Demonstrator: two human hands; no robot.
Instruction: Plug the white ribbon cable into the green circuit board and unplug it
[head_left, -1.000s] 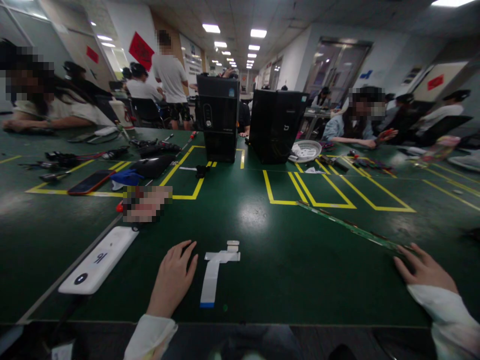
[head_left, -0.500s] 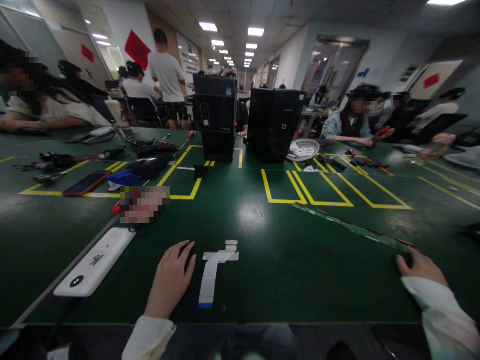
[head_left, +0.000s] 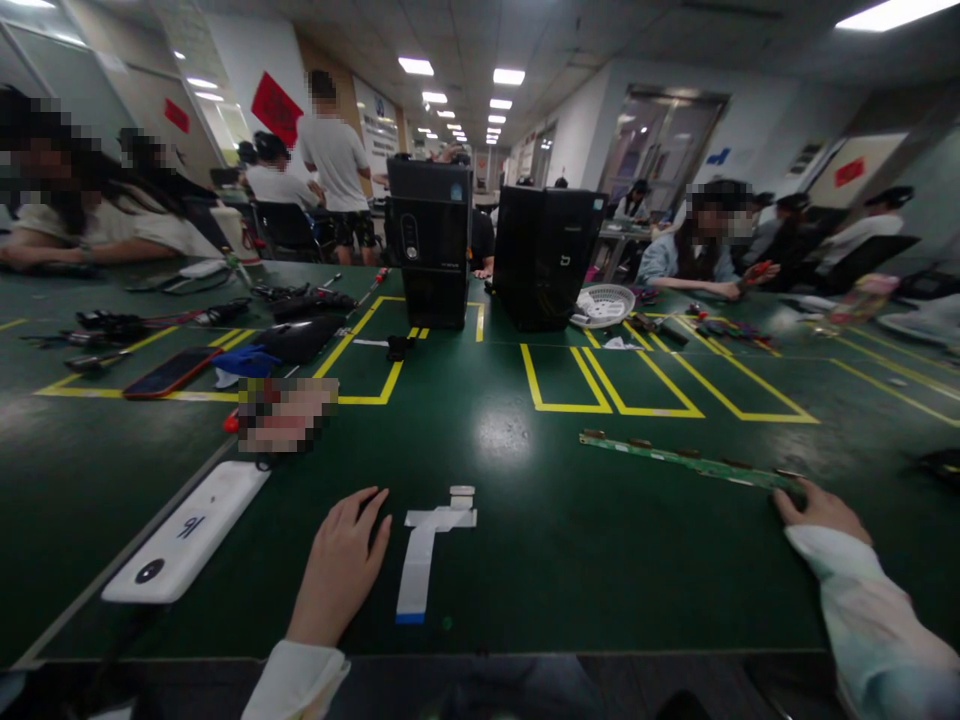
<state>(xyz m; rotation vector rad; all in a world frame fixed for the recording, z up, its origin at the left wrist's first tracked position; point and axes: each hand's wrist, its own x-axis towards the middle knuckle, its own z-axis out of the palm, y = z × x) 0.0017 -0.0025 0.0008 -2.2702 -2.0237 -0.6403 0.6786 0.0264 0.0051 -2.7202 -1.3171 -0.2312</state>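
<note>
A long thin green circuit strip (head_left: 675, 458) lies at a slant on the green table, right of the middle. My right hand (head_left: 823, 510) has its thumb and fingers closed on the strip's right end. Near the front edge my left hand (head_left: 341, 560) rests on the table, fingers apart and holding nothing. Just right of it lies a white flat ribbon cable (head_left: 418, 565) with a blue end and a small connector part at the top.
A white device (head_left: 187, 532) lies left of my left hand, beside a blurred object. Two black computer towers (head_left: 429, 240) stand at the back, near a white basket (head_left: 602, 306). Cables and a phone (head_left: 171, 372) lie at the left. Other people sit around.
My right hand has moved left with its end of the circuit strip, and the strip now lies less steeply. My left hand has stayed in place.
</note>
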